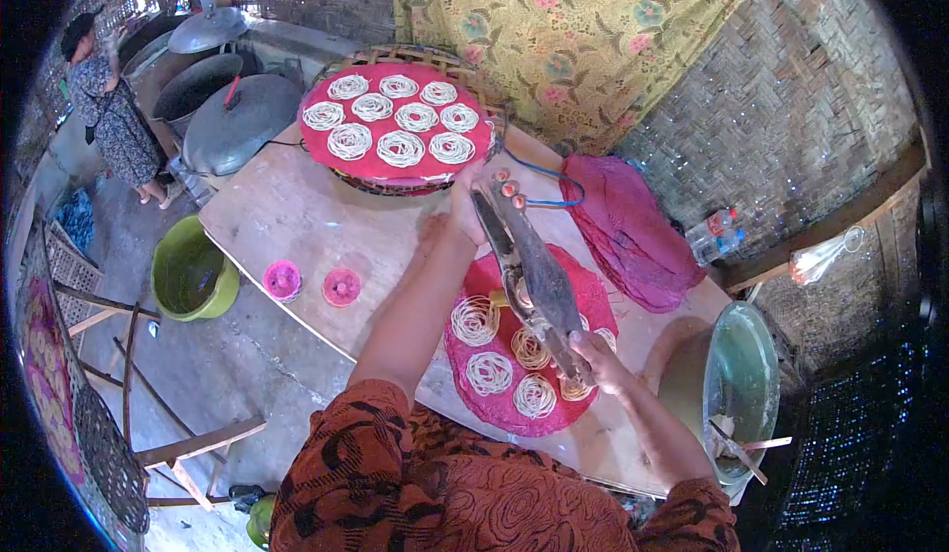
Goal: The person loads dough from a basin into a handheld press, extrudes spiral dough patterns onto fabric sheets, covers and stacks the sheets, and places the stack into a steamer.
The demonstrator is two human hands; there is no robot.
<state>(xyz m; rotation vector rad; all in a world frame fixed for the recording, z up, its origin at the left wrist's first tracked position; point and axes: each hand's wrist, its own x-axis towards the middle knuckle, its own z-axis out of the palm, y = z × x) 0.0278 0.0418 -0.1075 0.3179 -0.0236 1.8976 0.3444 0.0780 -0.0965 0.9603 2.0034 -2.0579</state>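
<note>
My left hand is wrapped around the upper end of a dark, worn, two-armed hand press. Its lower end is gripped by my right hand. The press slants over a round pink sheet on the table. Coils of thin strands lie on that sheet, among them a white coil and a yellowish coil. Part of the sheet is hidden beneath the press and my right hand. Beyond my left hand, a second round pink sheet bears several white coils on a woven tray.
Two pink molds stand on the wooden table. At right are crumpled magenta cloth, bottles and a green tub with sticks. A green bucket, large lidded pans and another person are at left.
</note>
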